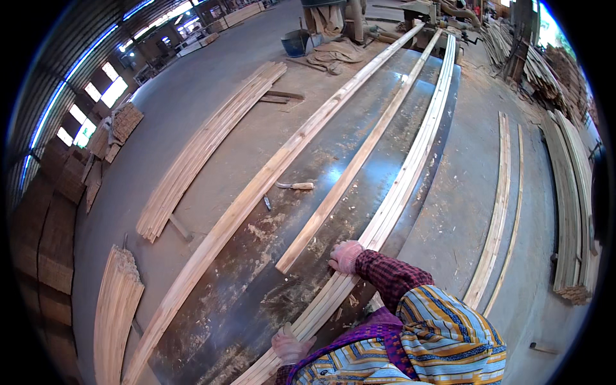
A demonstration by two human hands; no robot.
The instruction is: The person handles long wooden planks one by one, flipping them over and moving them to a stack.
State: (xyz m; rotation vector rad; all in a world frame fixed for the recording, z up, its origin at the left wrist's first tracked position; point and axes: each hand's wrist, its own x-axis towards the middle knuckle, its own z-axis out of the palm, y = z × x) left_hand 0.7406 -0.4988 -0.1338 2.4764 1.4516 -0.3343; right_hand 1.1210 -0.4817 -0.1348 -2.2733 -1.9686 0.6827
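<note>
A bundle of long, pale wooden strips (pixel 401 199) runs along the right side of a dark metal table (pixel 256 282). My left hand (pixel 290 344), in a pinkish work glove, is closed over the near part of the bundle. Farther up, my gloved right hand (pixel 346 256) grips the same strips, its fingers over their left edge. To the left of the bundle lies a single wooden strip (pixel 362 157), its near end close to my right hand. A wider board (pixel 282 154) stretches along the table's left side. Between them rest a wooden-handled hooked tool (pixel 301 186) and a small dark tool (pixel 267 203).
Stacked strips lie on the floor at left (pixel 212 147), and another bundle (pixel 117 314) is nearer. Loose strips (pixel 493 218) and a timber stack (pixel 568 212) lie at right. A machine (pixel 417 9) and a dark bucket (pixel 295 42) stand beyond the table. Wood shavings litter the tabletop.
</note>
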